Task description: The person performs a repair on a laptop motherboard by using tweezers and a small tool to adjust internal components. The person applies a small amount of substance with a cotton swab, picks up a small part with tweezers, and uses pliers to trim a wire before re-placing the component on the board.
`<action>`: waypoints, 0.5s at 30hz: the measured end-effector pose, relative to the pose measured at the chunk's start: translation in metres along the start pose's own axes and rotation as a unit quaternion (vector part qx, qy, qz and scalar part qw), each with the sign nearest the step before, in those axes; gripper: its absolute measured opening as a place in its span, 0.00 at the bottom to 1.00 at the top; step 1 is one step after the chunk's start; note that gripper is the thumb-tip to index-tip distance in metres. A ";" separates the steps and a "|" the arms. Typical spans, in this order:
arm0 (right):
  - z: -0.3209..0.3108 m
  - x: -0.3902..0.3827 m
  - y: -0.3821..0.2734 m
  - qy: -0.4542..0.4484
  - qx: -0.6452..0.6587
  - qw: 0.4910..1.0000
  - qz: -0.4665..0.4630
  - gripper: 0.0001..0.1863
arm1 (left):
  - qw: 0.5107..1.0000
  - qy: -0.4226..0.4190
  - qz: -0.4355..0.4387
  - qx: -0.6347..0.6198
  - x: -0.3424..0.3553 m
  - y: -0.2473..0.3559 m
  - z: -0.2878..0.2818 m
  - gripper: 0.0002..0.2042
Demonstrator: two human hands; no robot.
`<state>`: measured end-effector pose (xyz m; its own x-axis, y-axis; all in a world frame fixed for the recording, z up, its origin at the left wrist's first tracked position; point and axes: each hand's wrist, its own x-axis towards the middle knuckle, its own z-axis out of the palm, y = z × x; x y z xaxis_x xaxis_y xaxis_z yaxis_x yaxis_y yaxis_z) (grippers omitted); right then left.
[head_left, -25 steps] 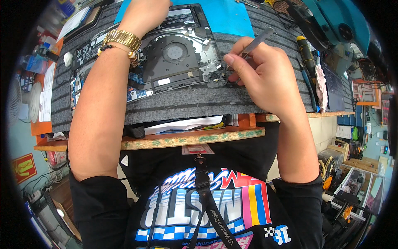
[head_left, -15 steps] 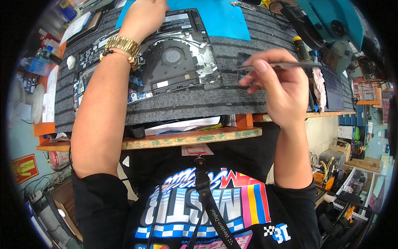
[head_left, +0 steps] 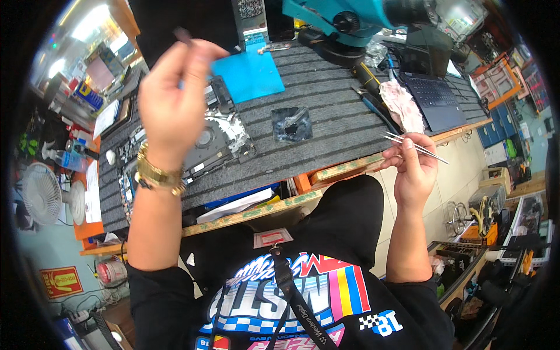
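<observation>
Your two hands are well apart, and your left hand (head_left: pixel 174 102) hangs above the opened laptop (head_left: pixel 219 149), blurred, with its fingers bunched near a small dark thing (head_left: pixel 183 36) at their tips; you cannot tell from this view whether they are closed on it. The laptop lies under and just to the right of that hand, its round fan (head_left: pixel 205 138) showing beside your wrist, where you wear a gold watch (head_left: pixel 158 169). Your right hand (head_left: pixel 415 169) is near the front edge of the bench, thumb and fingers pinched on a pair of tweezers (head_left: pixel 431 155), whose two thin prongs point leftward and away from you, slightly spread. Between your hands, a dark square sheet (head_left: pixel 292 124) lies on the striped grey mat (head_left: pixel 332 137), touching neither of them. Beyond your right hand are a crumpled cloth (head_left: pixel 402 106), a pair of pliers (head_left: pixel 378 111) just left of the cloth, and a second laptop (head_left: pixel 436 93) to its right. To the right of your left hand, beyond the opened laptop, a blue sheet (head_left: pixel 252 79) lies flat, with a teal microscope (head_left: pixel 326 11) farther off to its right
</observation>
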<state>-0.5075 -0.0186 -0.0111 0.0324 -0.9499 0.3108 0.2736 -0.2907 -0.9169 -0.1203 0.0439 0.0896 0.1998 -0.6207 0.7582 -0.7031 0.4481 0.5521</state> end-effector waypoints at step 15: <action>-0.047 0.053 0.040 0.164 -0.121 0.961 -0.187 0.07 | 0.872 -0.320 0.264 0.259 -0.055 0.032 0.188 0.13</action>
<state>-0.5402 -0.0864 -0.0431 -0.3409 -0.7471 0.5706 -0.0267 -0.5990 -0.8003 -0.2826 -0.0288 0.0005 -0.5502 -0.7223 0.4189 -0.8291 0.5323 -0.1710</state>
